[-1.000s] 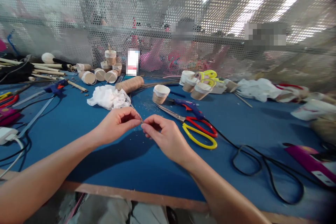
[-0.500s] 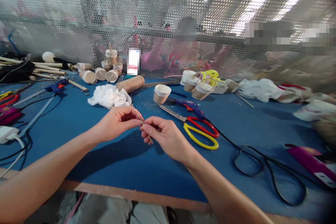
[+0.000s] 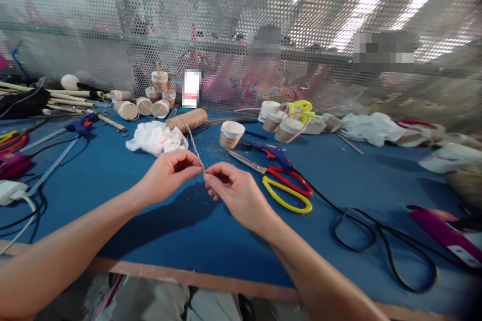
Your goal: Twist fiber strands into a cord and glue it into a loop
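Note:
Between my two hands is a thin twisted stem (image 3: 194, 145), silvery along its upper part and brownish where my fingers meet. My left hand (image 3: 169, 175) pinches it with thumb and fingertips. My right hand (image 3: 238, 191) grips its lower end, which is mostly hidden behind the fingers. Just beyond the left hand lies crumpled white tissue (image 3: 154, 138), with a spool of brown twine (image 3: 187, 120) behind it. A small twine-wrapped cup (image 3: 231, 136) stands upright past the right hand. Scissors (image 3: 288, 184) with one red and one yellow handle lie to its right.
A blue glue gun (image 3: 273, 151) lies behind the scissors, its black cord looping right. Several wrapped cups (image 3: 160, 108) are piled at back left, more (image 3: 289, 129) at back right. Another glue gun (image 3: 83, 123) sits left. Perforated metal mesh (image 3: 226, 5) rises behind the blue table (image 3: 158, 241).
The stem stands more upright, with its tip now showing above my left hand. Its lower end has gone behind my right fingers. Both hands remain close together in nearly the same place.

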The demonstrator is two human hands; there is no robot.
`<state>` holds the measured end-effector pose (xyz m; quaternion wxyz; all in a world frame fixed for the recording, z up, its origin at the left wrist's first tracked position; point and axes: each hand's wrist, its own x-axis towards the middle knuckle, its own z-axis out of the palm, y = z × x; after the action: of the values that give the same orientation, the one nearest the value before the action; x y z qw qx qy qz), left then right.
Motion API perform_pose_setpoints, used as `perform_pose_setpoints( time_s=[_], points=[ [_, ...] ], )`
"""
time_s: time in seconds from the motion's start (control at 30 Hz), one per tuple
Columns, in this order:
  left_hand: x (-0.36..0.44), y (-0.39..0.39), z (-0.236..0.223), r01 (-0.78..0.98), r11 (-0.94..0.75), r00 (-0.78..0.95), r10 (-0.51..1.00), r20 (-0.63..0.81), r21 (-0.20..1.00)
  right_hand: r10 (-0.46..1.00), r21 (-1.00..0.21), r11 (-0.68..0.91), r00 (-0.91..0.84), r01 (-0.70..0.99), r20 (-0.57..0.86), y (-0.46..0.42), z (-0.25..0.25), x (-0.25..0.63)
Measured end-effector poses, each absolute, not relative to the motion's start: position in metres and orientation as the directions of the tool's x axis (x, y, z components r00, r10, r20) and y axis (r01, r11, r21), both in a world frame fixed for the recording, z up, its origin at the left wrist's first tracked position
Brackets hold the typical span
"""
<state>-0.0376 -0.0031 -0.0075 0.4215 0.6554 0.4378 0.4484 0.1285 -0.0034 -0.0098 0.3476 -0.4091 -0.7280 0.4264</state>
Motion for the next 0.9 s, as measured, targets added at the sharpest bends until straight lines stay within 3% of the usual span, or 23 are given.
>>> perform_pose_setpoints(
  time_s=[0.3,0.63,0.77,0.9],
  points=[
    [-0.042,-0.010,0.005,0.101,-0.266,0.282,0.932,0.229,0.959,0.836,-0.982,0.153,-0.544,0.110,0.069,-0.005,0.004,0.136],
    [-0.044,-0.009,0.005,0.067,-0.205,0.332,0.927,0.172,0.977,0.782,-0.994,0.026,-0.621,0.105,-0.045,-0.002,0.005,0.140],
    [-0.044,-0.007,0.001,0.080,-0.204,0.314,0.934,0.170,0.976,0.814,-0.977,0.123,-0.581,0.174,-0.001,-0.002,0.002,0.136],
    [-0.041,-0.005,-0.004,0.133,-0.178,0.278,0.951,0.136,0.975,0.873,-0.826,0.413,-0.424,0.384,0.240,-0.002,-0.004,0.131]
  ],
)
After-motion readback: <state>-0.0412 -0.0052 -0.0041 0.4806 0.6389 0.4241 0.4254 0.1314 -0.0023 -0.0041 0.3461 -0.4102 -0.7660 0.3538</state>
